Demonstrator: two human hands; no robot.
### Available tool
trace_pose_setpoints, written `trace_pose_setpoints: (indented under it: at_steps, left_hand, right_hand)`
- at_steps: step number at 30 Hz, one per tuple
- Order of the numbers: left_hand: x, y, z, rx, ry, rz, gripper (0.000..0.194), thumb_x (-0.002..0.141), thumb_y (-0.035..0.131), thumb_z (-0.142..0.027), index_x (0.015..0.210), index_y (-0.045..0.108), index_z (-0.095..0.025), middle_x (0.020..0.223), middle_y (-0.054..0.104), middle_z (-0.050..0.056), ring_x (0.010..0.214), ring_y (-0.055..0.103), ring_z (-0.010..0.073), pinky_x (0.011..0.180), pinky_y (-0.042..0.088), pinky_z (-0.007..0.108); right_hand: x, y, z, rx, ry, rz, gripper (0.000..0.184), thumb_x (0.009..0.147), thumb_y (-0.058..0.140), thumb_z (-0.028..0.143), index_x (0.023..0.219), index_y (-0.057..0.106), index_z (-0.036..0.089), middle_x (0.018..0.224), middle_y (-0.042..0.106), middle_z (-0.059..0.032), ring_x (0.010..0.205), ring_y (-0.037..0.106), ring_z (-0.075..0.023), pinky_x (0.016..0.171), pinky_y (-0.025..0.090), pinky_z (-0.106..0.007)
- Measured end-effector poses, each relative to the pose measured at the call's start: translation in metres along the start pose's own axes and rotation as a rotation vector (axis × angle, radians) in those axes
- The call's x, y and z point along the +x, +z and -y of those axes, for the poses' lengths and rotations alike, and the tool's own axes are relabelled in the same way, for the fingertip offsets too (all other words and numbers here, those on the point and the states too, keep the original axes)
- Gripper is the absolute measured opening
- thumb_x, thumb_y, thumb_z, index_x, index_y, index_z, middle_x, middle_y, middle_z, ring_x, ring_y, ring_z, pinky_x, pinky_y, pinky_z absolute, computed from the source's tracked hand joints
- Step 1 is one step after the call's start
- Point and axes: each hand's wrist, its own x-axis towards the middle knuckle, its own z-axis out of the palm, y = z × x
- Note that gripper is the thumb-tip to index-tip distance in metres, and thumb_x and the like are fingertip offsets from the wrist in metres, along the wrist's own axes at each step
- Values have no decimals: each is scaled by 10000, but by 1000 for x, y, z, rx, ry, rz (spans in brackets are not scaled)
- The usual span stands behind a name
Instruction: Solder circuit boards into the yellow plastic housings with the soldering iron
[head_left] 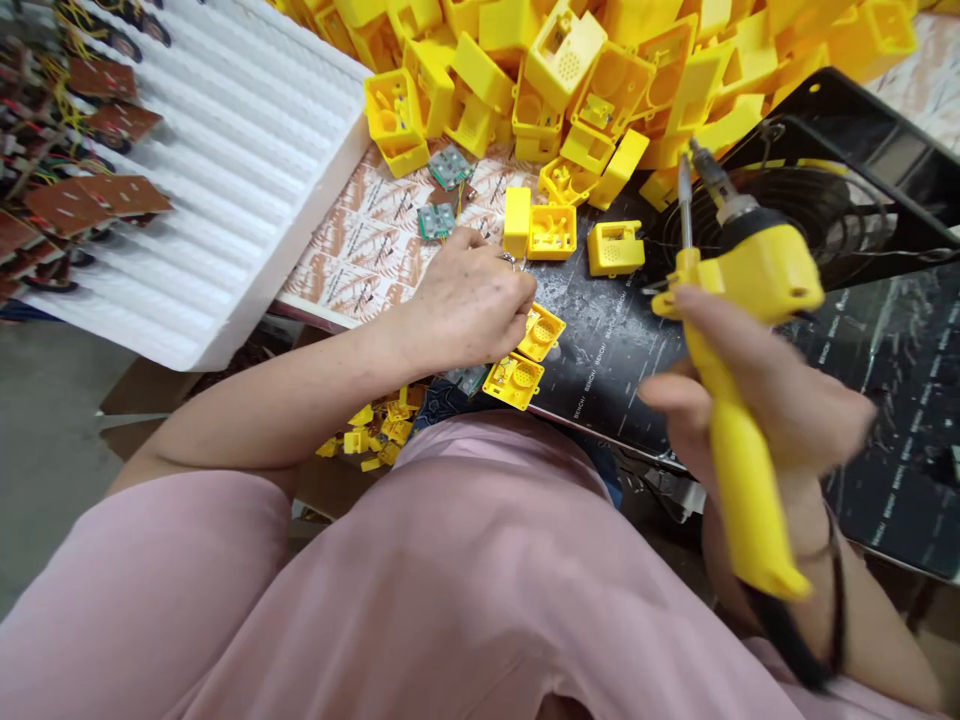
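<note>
My right hand (757, 390) is wrapped around a yellow soldering gun (739, 440), held raised over the bench with its metal tip pointing away from me. Motion blurs this hand somewhat. My left hand (480, 300) rests low over the bench edge, fingers curled together at the left side of an open yellow plastic case (546, 335); its fingertips and whatever they grip are hidden. Right below lies another open yellow case (516, 380) with small metal parts inside. A green circuit board (436, 221) lies just beyond my left hand, and another board (469, 378) shows partly under my wrist.
A heap of yellow cases (562, 60) covers the back. A few stand nearer, including one case (616, 248) on the black mat. White ridged foam (247, 180) carries brown boards (97, 200) at left. A black fan (847, 180) stands behind the soldering gun. Yellow pieces (382, 430) lie below the bench.
</note>
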Motion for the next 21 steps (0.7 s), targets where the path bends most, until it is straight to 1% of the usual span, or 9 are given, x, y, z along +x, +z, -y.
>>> trace_pose_setpoints:
  at_steps: [2,4,6,8,10,12,14,18,21]
  left_hand:
    - [-1,3,-2,41,9,2,170,834,587,-249,742,727,-218,680,656,31,862,729,296,1004,494,573]
    - [-1,3,-4,67,6,28,182,856,579,-254,781,739,-211,706,683,43,890,738,313,999,510,571]
    - [-4,0,-1,40,-9,28,197,893,590,-303,821,747,-207,752,716,48,938,742,316,1025,517,563]
    - [-10,-10,8,-50,-42,-29,245,945,606,-390,882,759,-209,838,760,42,985,739,291,1044,526,517]
    - [-21,-23,26,-155,-109,-149,297,988,595,-439,963,779,-207,944,801,31,993,733,235,1017,543,428]
    - [-35,-37,46,-196,-188,-280,297,991,584,-396,1005,800,-193,999,825,25,957,732,183,954,552,348]
    - [-47,-44,64,-153,-246,-344,283,960,590,-335,1008,822,-180,991,836,30,939,746,178,922,559,330]
    - [-49,-38,81,15,-226,-159,344,973,544,-229,1164,828,-192,1120,825,79,1057,758,262,999,580,414]
    - [-37,-23,83,99,-131,-47,387,989,551,-154,1299,776,-211,1373,748,101,1298,670,302,1186,508,508]
  right_hand:
    - [28,15,1,-18,-182,39,189,1070,695,424,1194,777,307,820,760,54,614,687,-102,690,597,-241]
    - [60,35,-1,-66,-257,-23,243,1117,599,434,1077,774,270,771,728,42,663,701,-114,666,571,-234]
    - [90,55,-4,-149,-289,70,336,1114,567,526,1196,741,251,982,787,-27,940,782,-214,826,630,-340]
    - [115,70,-7,-197,-347,192,397,1101,582,507,1378,661,233,1238,778,-105,1188,754,-305,988,630,-467]
    - [132,79,-11,-203,-382,276,416,1058,663,440,1428,620,254,1277,770,-110,1210,740,-324,1042,608,-512]
    - [138,83,-14,-194,-399,317,380,1024,714,415,1368,641,269,1114,792,-81,1071,760,-305,1027,602,-512]
    - [134,86,-17,-143,-405,281,353,1015,727,430,1317,646,265,1061,785,-72,1010,753,-285,996,602,-484]
    - [114,95,-19,-25,-403,196,409,1039,690,440,1381,563,254,1266,755,-89,1009,744,-229,868,623,-378]
    - [106,95,-22,-34,-439,252,380,1056,662,474,1363,575,267,1158,766,-55,992,750,-236,939,630,-422]
